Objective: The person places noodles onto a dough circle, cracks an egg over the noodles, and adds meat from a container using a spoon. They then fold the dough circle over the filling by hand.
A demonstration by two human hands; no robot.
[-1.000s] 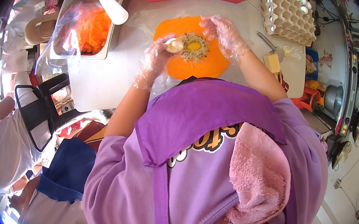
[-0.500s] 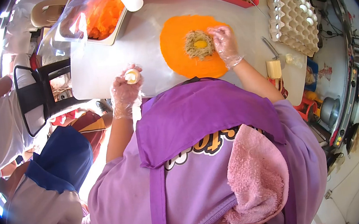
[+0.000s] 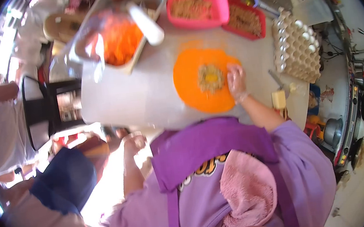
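The orange sheet (image 3: 188,88) is laid on the table (image 3: 126,97), 1 yolk (image 3: 211,78) near its middle. Its right edge is met by the right hand (image 3: 236,81), fingers bent; any pinch cannot be told. The left hand (image 3: 134,143) is held well apart, grip blurred.

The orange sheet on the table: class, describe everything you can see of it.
The orange sheet looks thin, soft and dough-like, roughly round with an uneven edge. It lies flat on the pale table, bearing a shredded brownish ring around a yellow, yolk-like centre. The gloved right hand is at its right edge.
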